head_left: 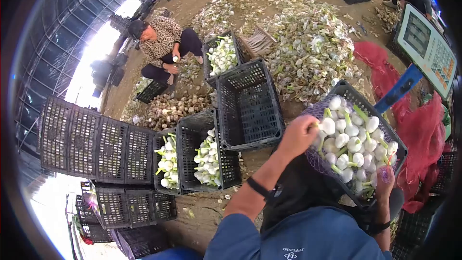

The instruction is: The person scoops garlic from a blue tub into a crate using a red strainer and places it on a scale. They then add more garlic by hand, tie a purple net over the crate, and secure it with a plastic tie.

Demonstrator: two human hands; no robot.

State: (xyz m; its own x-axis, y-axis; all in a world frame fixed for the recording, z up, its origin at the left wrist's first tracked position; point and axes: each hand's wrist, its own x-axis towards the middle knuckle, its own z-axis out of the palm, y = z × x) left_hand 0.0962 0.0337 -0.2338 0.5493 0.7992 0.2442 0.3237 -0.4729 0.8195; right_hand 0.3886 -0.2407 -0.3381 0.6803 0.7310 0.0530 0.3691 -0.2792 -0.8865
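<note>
My left hand (301,135) is closed at the stem end of a white garlic bulb (327,125), over the left side of a black plastic crate (353,91). A purple mesh bag (315,160) lies in this crate, its mouth spread around many garlic bulbs (355,144) with short green stems. At the crate's lower right, my right hand (384,185) is closed on the bag's edge, with purple netting over its fingers. The crate sits tilted in front of me, close to a scale display (423,43) on a blue post (399,88).
An empty black crate (250,110) stands left of me, beside crates holding garlic (208,163). Stacked crates (96,144) line the left. A person (161,43) sits by a pile of untrimmed garlic (178,110). Garlic peelings (308,43) cover the ground; red netting (409,139) hangs at right.
</note>
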